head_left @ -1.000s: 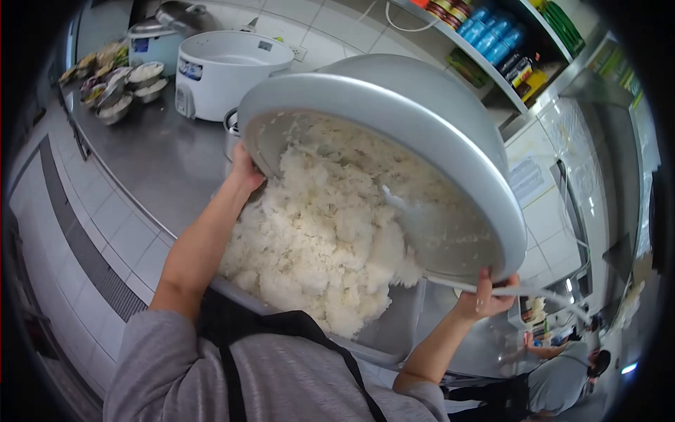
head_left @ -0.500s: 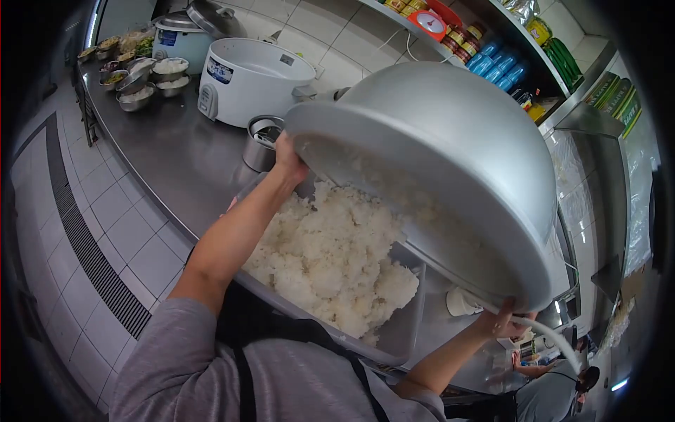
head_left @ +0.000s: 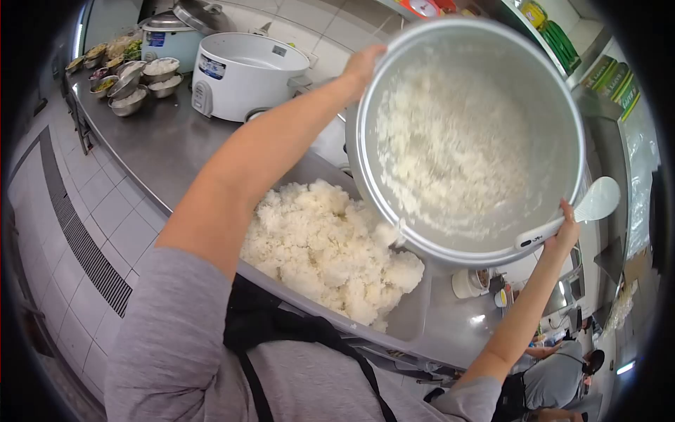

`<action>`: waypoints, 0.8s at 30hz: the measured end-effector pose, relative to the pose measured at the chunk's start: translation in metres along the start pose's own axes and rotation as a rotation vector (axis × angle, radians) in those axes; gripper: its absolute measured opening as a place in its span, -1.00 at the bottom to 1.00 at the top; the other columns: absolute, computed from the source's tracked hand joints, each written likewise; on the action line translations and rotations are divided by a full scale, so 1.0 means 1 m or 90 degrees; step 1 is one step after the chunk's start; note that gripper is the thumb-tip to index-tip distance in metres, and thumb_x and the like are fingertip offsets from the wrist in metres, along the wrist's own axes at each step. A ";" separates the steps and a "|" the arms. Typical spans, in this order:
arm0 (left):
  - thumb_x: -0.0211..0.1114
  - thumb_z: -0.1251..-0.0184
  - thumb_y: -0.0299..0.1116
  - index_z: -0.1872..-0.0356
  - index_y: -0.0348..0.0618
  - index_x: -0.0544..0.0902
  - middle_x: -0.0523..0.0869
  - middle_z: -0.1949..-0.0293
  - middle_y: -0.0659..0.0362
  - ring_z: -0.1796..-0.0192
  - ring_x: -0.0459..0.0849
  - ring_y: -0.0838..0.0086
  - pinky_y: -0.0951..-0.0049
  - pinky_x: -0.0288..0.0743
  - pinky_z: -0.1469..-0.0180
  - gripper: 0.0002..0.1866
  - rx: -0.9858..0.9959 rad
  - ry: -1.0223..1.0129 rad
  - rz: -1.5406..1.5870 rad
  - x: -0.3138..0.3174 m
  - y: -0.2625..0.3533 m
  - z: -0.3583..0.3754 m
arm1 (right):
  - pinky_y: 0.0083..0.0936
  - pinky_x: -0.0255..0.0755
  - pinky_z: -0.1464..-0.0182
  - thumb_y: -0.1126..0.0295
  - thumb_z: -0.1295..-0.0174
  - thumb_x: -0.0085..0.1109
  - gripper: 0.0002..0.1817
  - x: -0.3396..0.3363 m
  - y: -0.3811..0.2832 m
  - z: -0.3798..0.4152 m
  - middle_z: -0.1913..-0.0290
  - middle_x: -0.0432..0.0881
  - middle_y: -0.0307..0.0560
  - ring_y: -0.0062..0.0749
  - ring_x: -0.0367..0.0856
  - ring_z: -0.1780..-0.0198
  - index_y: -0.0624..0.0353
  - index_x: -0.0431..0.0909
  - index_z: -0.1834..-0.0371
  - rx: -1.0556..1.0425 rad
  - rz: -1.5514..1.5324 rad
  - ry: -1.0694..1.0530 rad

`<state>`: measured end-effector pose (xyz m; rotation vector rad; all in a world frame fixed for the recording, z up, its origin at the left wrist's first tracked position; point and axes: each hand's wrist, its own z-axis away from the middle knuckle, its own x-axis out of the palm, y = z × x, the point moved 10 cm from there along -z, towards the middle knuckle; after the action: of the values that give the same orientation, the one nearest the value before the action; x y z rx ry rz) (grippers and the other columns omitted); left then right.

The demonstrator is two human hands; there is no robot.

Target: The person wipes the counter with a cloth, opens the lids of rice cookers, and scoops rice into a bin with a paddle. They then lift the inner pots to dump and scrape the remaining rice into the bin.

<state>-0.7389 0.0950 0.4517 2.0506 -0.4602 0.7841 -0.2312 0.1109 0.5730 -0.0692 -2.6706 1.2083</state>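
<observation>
Above the counter, a large silver rice cooker pot (head_left: 545, 91) is held tilted, its mouth facing me. Cooked rice (head_left: 450, 148) clings to its bottom and inner wall. My left hand (head_left: 361, 69) is closed on the rim at the upper left. At the lower right, my right hand (head_left: 564, 231) grips the rim together with a white rice paddle (head_left: 599, 200), whose blade points outward. Below the pot, a grey plastic tub (head_left: 415, 309) holds a big mound of white rice (head_left: 323, 246). A small clump of rice hangs at the pot's lower rim.
A white rice cooker body (head_left: 242, 84) stands on the steel counter (head_left: 155, 151), with a light blue cooker (head_left: 169, 46) behind it. Several small metal bowls (head_left: 130, 105) of food sit at the far left. Another person (head_left: 555, 380) is at the lower right.
The pot has risen and turned from mouth-down over the tub to mouth toward me. Both my hands went up with it, and the paddle swung outward to the right.
</observation>
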 end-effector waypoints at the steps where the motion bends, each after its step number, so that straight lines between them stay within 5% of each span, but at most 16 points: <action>1: 0.07 -0.10 -0.09 0.16 -0.30 0.52 0.61 0.32 -0.02 0.38 0.60 0.24 0.25 0.48 0.27 -0.55 -0.043 0.028 -0.025 -0.002 -0.011 0.005 | -0.39 0.46 0.17 0.50 0.12 0.23 -0.63 -0.004 0.010 -0.010 0.21 0.51 0.04 -0.26 0.51 0.20 0.38 0.44 0.19 0.000 -0.009 -0.010; 4: 0.10 -0.10 -0.28 0.24 -0.20 0.60 0.63 0.28 0.03 0.29 0.61 0.29 0.30 0.47 0.23 -0.73 -0.071 0.061 -0.136 -0.019 -0.036 -0.002 | -0.35 0.45 0.14 0.41 0.07 0.19 -0.64 -0.007 0.069 -0.030 0.23 0.52 0.04 -0.21 0.52 0.21 0.37 0.45 0.19 0.175 0.021 -0.103; 5: 0.09 -0.10 -0.34 0.22 -0.14 0.61 0.63 0.25 0.04 0.26 0.61 0.31 0.32 0.47 0.21 -0.75 0.023 0.030 -0.313 -0.023 -0.033 -0.011 | -0.33 0.44 0.14 0.39 0.06 0.18 -0.64 -0.007 0.086 -0.031 0.22 0.52 0.04 -0.20 0.52 0.22 0.35 0.45 0.18 0.219 0.010 -0.132; 8: 0.07 -0.12 -0.34 0.17 -0.13 0.59 0.62 0.20 0.03 0.24 0.61 0.32 0.35 0.46 0.19 -0.73 -0.034 0.057 -0.387 -0.040 -0.050 -0.013 | -0.34 0.44 0.11 0.39 0.04 0.16 -0.64 -0.011 0.099 -0.026 0.19 0.51 0.04 -0.20 0.51 0.20 0.32 0.44 0.16 0.245 0.015 -0.145; 10: 0.07 -0.17 -0.27 0.14 -0.19 0.57 0.61 0.17 0.00 0.21 0.60 0.27 0.28 0.46 0.19 -0.70 0.290 -0.067 -0.937 0.000 -0.019 -0.004 | -0.37 0.44 0.10 0.38 0.02 0.14 -0.66 -0.012 0.097 -0.019 0.18 0.51 0.02 -0.22 0.50 0.17 0.32 0.44 0.17 0.253 0.040 -0.110; 11: 0.07 -0.17 -0.27 0.14 -0.19 0.57 0.61 0.17 0.00 0.21 0.60 0.27 0.28 0.46 0.19 -0.70 0.290 -0.070 -0.940 0.006 -0.007 -0.001 | -0.37 0.44 0.10 0.38 0.02 0.14 -0.66 -0.011 0.095 -0.019 0.18 0.51 0.02 -0.22 0.50 0.17 0.32 0.44 0.17 0.254 0.038 -0.108; 13: 0.09 -0.19 -0.20 0.13 -0.27 0.54 0.59 0.17 -0.04 0.17 0.59 0.21 0.18 0.46 0.18 -0.64 -0.121 0.074 -0.393 -0.027 -0.013 0.004 | -0.41 0.43 0.08 0.36 -0.01 0.12 -0.68 -0.008 0.090 -0.021 0.17 0.50 0.01 -0.23 0.49 0.14 0.31 0.44 0.18 0.268 0.007 -0.114; 17: 0.10 -0.22 -0.08 0.13 -0.30 0.55 0.61 0.21 -0.04 0.23 0.62 0.23 0.13 0.51 0.24 -0.56 -0.071 -0.028 -0.611 -0.043 0.071 -0.015 | -0.41 0.46 0.10 0.31 -0.07 0.08 -0.70 0.055 0.047 0.011 0.23 0.55 -0.04 -0.29 0.53 0.18 0.28 0.46 0.19 0.318 -0.062 -0.222; 21: 0.09 -0.22 -0.08 0.07 -0.29 0.52 0.61 0.20 0.00 0.24 0.62 0.32 0.20 0.52 0.20 -0.54 -0.030 -0.030 -0.627 -0.092 0.189 0.006 | -0.42 0.48 0.10 0.26 -0.10 0.07 -0.67 0.142 0.029 0.076 0.22 0.55 -0.01 -0.28 0.55 0.19 0.27 0.44 0.16 0.312 -0.068 -0.240; 24: 0.09 -0.18 0.01 0.25 -0.40 0.59 0.62 0.34 -0.01 0.36 0.58 0.34 0.35 0.46 0.36 -0.47 0.039 -0.053 -0.831 -0.155 0.280 0.026 | -0.39 0.50 0.16 0.25 -0.09 0.10 -0.65 0.238 0.034 0.169 0.26 0.56 0.02 -0.30 0.57 0.24 0.28 0.43 0.16 0.413 -0.150 -0.295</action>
<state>-1.0045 -0.0773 0.5029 1.9071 0.8329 -0.0974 -0.5001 0.0387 0.4794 0.6749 -2.3609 2.1273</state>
